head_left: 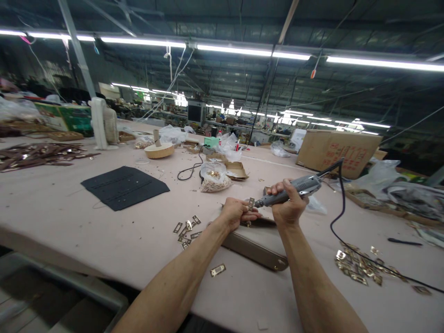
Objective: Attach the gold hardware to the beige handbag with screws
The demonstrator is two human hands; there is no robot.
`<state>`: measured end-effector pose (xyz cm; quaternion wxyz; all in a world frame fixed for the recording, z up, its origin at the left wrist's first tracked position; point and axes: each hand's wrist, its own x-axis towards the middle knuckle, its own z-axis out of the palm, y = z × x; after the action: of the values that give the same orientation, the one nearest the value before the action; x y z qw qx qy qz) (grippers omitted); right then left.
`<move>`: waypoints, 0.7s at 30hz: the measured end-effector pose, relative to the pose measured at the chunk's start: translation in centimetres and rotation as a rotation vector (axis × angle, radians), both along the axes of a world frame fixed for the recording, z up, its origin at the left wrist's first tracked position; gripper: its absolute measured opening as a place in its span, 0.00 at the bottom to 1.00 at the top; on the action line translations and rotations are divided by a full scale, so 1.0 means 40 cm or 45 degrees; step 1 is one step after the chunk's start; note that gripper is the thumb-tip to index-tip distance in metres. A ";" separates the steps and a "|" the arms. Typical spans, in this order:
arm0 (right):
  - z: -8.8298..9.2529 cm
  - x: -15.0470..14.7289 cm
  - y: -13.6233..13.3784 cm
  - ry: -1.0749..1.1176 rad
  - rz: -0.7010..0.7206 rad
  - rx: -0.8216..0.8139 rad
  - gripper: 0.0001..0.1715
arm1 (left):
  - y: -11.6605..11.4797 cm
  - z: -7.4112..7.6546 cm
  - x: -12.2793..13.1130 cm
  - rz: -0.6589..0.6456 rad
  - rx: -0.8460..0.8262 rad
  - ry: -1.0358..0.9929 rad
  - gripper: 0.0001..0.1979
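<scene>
My right hand (289,206) is wrapped round a grey corded electric screwdriver (305,185), its tip pointing left. The tip is close to a small metal plate (251,202) that my left hand (237,212) pinches upright between its fingers. Whether tip and plate touch is too small to tell. Under my hands lies a brown leather-like bag piece (255,251), partly hidden by my left hand and forearm. Several loose metal plates (187,229) lie left of my forearm, and a single plate (218,270) sits near the front of the bag piece.
On the pink-topped table (156,259) are a black sheet (125,187), a tape roll (159,150), a bag of small metal parts (215,177), a white fan (104,122) and a cardboard box (338,152). The black cord (342,217) runs right past a pile of metal fittings (362,268).
</scene>
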<state>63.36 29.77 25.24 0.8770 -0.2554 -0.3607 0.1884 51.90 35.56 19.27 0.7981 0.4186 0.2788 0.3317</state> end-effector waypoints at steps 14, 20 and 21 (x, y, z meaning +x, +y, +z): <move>0.007 0.000 -0.006 0.048 -0.014 0.015 0.14 | 0.000 -0.013 0.002 0.006 0.042 -0.046 0.09; 0.007 0.003 -0.006 0.059 -0.001 0.005 0.16 | 0.003 -0.015 0.004 0.011 0.044 -0.027 0.09; 0.007 0.003 -0.006 0.061 -0.003 0.004 0.16 | 0.003 -0.015 0.003 0.012 0.043 -0.023 0.09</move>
<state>63.47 29.54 25.52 0.8861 -0.2499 -0.3396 0.1927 52.04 35.66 18.68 0.7920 0.4276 0.2678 0.3438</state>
